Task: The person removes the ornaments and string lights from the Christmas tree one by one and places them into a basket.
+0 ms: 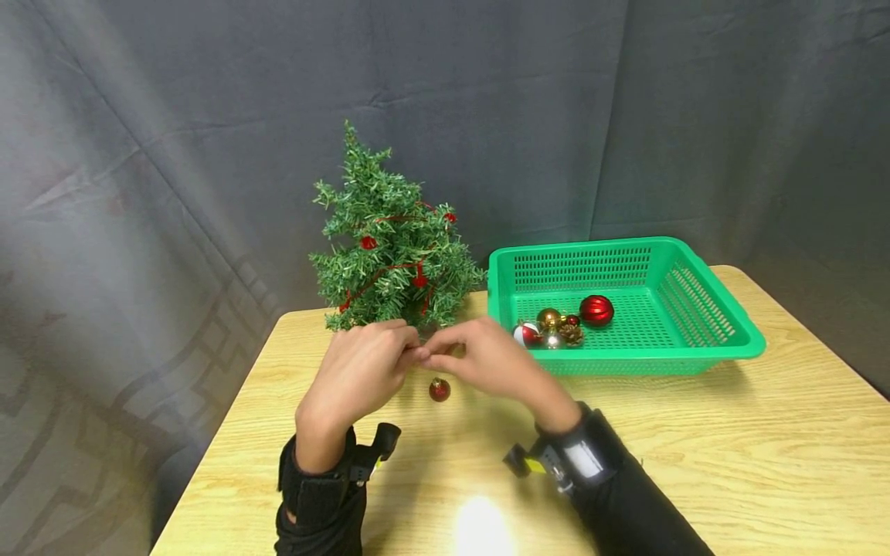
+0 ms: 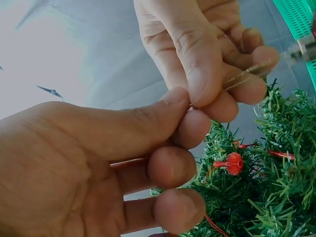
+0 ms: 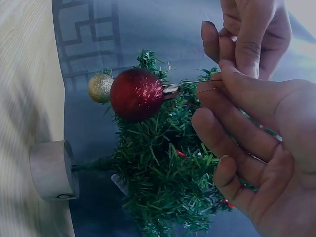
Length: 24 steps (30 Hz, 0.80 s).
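A small red bauble [image 3: 137, 95] with a silver cap hangs on a thin gold string [image 2: 249, 72]. In the head view the bauble [image 1: 439, 390] dangles below both hands, in front of the tree. My right hand [image 1: 480, 355] pinches the string between thumb and forefinger, its other fingers loosely bent. Thumb and forefinger of my left hand [image 1: 365, 371] also pinch at the string, their tips touching the right hand's tips. The exact string end is hidden between the fingertips. Behind the hands stands a small artificial Christmas tree [image 1: 389, 201] with red string and red ornaments.
A green plastic basket [image 1: 737, 340] stands right of the tree, holding several baubles, a shiny red one [image 1: 596, 310] among them, and a pinecone [image 1: 572, 334]. A gold bauble [image 3: 100, 88] shows beside the tree's lower branches. The tree has a round pale base [image 3: 52, 170]. Grey cloth [image 1: 487, 116] hangs behind the wooden table [image 1: 799, 417].
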### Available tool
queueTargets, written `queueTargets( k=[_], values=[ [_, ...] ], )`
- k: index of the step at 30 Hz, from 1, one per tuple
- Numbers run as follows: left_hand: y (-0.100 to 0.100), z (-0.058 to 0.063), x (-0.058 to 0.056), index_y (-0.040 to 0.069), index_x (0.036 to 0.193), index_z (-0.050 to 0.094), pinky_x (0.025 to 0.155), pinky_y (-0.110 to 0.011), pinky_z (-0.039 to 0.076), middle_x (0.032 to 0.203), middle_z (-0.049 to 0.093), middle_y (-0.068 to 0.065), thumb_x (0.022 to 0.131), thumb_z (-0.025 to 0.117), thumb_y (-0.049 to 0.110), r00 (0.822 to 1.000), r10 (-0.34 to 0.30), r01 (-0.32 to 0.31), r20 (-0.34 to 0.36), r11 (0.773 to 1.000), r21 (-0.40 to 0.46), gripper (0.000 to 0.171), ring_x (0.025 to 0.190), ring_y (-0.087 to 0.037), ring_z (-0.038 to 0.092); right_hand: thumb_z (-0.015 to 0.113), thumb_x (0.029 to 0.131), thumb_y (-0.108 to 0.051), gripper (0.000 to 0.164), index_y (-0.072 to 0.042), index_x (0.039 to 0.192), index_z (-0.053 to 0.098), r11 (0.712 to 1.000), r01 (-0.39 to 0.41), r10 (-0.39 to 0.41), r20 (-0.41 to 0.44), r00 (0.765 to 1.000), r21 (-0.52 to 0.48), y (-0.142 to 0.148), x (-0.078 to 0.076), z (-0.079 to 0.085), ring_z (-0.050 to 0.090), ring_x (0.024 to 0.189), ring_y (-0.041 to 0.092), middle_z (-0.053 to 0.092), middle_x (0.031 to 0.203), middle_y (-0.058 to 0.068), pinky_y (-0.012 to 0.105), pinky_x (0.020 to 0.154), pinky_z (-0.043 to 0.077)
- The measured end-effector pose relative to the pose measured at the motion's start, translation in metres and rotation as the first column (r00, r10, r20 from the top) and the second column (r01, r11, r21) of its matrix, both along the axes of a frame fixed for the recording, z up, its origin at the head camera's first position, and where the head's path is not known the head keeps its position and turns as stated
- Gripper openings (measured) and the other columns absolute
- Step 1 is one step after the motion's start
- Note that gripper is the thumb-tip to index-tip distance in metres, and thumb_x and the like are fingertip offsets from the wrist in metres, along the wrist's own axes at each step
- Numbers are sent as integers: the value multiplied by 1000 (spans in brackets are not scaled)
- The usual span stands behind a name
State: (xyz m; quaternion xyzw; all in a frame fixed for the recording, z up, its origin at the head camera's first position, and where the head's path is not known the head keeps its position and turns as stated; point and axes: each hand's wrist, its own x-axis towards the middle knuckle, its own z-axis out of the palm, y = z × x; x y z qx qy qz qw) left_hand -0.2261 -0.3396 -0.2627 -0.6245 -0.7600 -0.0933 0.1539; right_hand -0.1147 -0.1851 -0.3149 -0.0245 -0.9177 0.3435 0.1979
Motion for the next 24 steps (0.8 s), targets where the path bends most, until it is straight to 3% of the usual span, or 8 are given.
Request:
queueTargets(
  k=[7, 15, 24],
  values=[
    [0, 1, 0, 18, 79, 70, 47, -25, 33, 72, 58, 9, 93, 71, 22, 1000, 11, -11, -3, 1000, -7, 14, 53, -7, 42, 68, 94, -28, 19, -22, 109, 77, 1000, 7, -7, -2, 1000, 1, 3, 2, 1, 44, 54, 4, 77, 100, -7, 19, 51, 43],
    [0, 1, -1, 17, 82, 71, 48, -24, 34, 72, 56, 9, 93, 71, 20, 1000, -14, 14, 0, 1000, 11, 11, 53, -6, 41, 66, 95, -31, 20, -22, 110, 77, 999, 36, -36, -5, 999, 18, 4, 3, 2, 52, 62, 5, 76, 103, -7, 21, 62, 50],
    [-2, 2, -1, 16, 85, 74, 49, -23, 37, 74, 59, 9, 93, 71, 20, 1000, -23, 24, -4, 999, 39, 9, 54, -5, 43, 63, 97, -31, 22, -22, 114, 75, 999, 41, -40, -12, 999, 23, 8, 7, 5, 54, 63, 7, 75, 102, -7, 22, 64, 52]
  ],
)
